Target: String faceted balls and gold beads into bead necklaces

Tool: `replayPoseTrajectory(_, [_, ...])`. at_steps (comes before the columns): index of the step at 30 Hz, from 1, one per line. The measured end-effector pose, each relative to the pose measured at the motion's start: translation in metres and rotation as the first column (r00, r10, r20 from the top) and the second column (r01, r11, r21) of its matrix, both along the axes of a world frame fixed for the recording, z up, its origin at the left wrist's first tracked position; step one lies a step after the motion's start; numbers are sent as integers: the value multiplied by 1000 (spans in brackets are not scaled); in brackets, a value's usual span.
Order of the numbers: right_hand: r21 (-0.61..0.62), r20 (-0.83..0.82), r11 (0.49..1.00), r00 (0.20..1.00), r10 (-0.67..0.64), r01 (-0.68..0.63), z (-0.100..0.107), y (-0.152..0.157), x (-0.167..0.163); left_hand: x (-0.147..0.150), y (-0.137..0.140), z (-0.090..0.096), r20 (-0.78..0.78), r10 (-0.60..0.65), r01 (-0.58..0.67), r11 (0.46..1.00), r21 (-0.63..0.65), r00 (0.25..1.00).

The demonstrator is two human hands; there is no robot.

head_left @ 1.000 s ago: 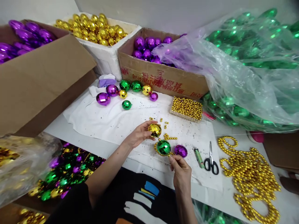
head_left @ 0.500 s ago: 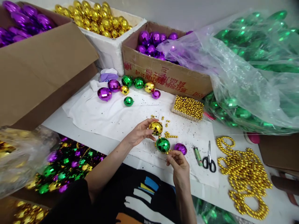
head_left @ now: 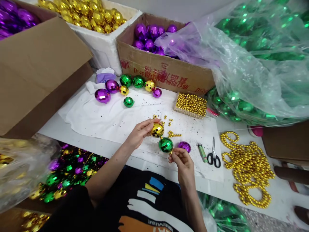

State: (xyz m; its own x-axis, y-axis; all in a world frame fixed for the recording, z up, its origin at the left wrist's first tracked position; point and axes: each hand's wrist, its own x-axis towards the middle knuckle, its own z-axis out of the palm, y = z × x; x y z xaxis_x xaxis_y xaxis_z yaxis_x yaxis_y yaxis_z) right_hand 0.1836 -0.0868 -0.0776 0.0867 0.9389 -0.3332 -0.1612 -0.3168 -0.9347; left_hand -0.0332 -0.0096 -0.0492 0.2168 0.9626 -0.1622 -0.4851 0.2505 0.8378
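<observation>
Far left to far right: carton (head_left: pixel 43 67), foam box (head_left: pixel 106 48), second carton (head_left: pixel 164 72), plastic bag (head_left: pixel 253 64). Centre, over cloth (head_left: pixel 89 119): baubles (head_left: pixel 165 145) between left hand (head_left: pixel 138 133) and right hand (head_left: pixel 184 162). Right: scissors (head_left: pixel 213 152) on cloth, bead strands (head_left: pixel 256 167) on table (head_left: pixel 54 128).

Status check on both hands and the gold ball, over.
Left hand holding gold ball. Right hand at lower end of green ball. Purple ball just beyond right hand, seemingly not in the way.

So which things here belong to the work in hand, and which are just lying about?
Belonging: gold ball, held by the left hand; green ball, right hand at its lower end; probably the nearby purple ball, bead tray, scissors.
Just lying about, it seems: lavender cloth, pink object.
</observation>
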Motion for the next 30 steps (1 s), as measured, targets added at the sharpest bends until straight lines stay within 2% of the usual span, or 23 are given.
replayPoseTrajectory(5, [19,35,987,987,157,-158,13,-4,-4,-12,-12,36,-25,99,-96,990,101,995])
replayPoseTrajectory(7, [55,150,973,965,216,-226,18,-3,-3,-24,-17,48,-34,210,-203,968,147,977])
replayPoseTrajectory(10, [121,367,940,895,255,-318,23,4,4,-43,-23,63,-14,411,-400,895,195,912])
replayPoseTrajectory(13, [184,544,880,791,279,-438,30,14,15,-58,-25,71,46,481,-482,864,147,876])
replayPoseTrajectory(15, [239,678,833,700,224,-498,40,22,26,-61,-25,70,105,465,-475,874,100,879])
replayPoseTrajectory(18, [321,825,797,565,29,-511,67,30,45,-50,-24,63,183,416,-432,900,57,891])
replayPoseTrajectory(22, [386,905,758,377,-199,-525,109,30,67,-28,-26,53,200,308,-313,950,-11,930])
replayPoseTrajectory(24, [379,917,725,339,-211,-575,118,24,69,-25,-26,52,202,304,-303,952,-36,931])
replayPoseTrajectory(26, [341,921,699,371,-116,-628,112,17,64,-31,-25,53,209,335,-334,942,-40,919])
replayPoseTrajectory(28, [267,909,692,414,51,-671,93,12,53,-40,-24,54,200,386,-388,921,-31,901])
replayPoseTrajectory(30, [177,889,689,414,194,-703,70,11,39,-45,-22,54,165,431,-436,900,-5,887])
